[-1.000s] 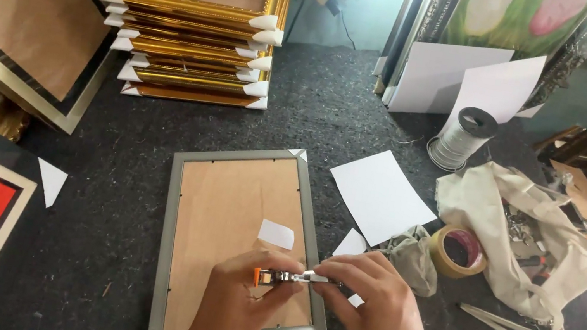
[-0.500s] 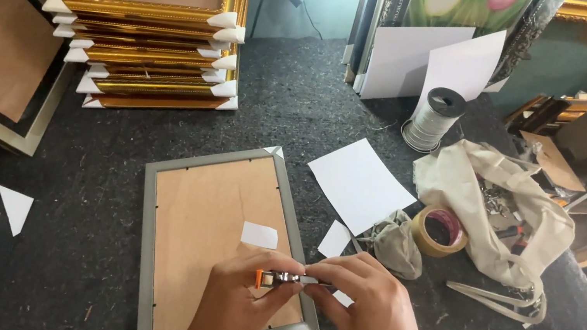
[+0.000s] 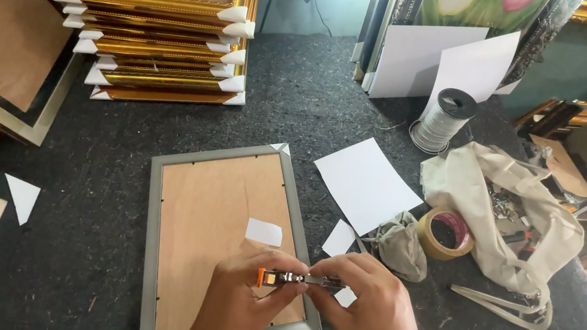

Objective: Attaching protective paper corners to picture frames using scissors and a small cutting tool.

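Hands meet over the frame (image 3: 217, 247), which lies face down on the table (image 3: 110, 183) so its backing board is reachable. Left hand (image 3: 235, 309) and right hand (image 3: 372, 311) both clench a small orange-tipped tool (image 3: 295, 278), steadying it at the frame's right edge.

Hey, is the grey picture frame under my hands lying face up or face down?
Face down. The grey frame shows its brown backing board with a small white label, not glass or a picture, and it lies flat on the dark table.
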